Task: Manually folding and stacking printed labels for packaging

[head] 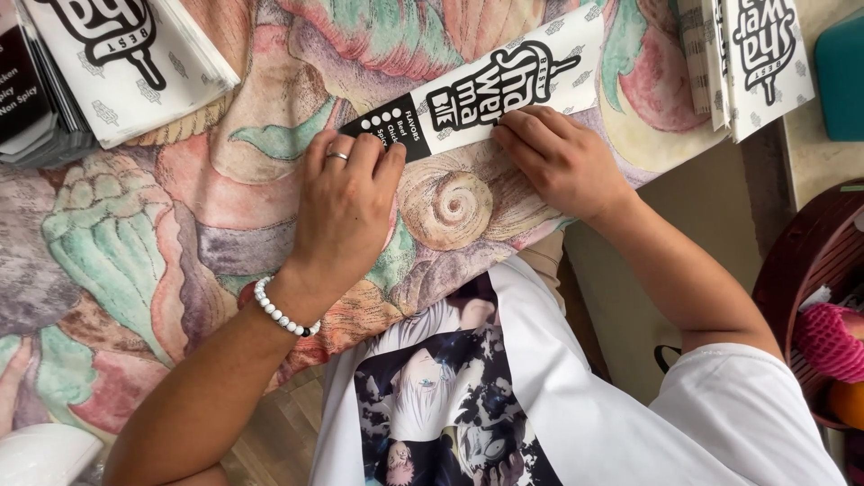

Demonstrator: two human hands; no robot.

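A long, narrow folded paper wrapper, white with black printing and a black end, lies slanted on a cloth printed with shells and plants. My left hand, wearing a ring and a white bead bracelet, presses flat on the wrapper's black left end. My right hand presses its fingertips along the wrapper's lower edge near the middle. Neither hand grips it; both lie flat on top.
A stack of the same printed wrappers sits at the top left, another stack at the top right. A teal box is at the far right. A dark red round basket stands at the right edge.
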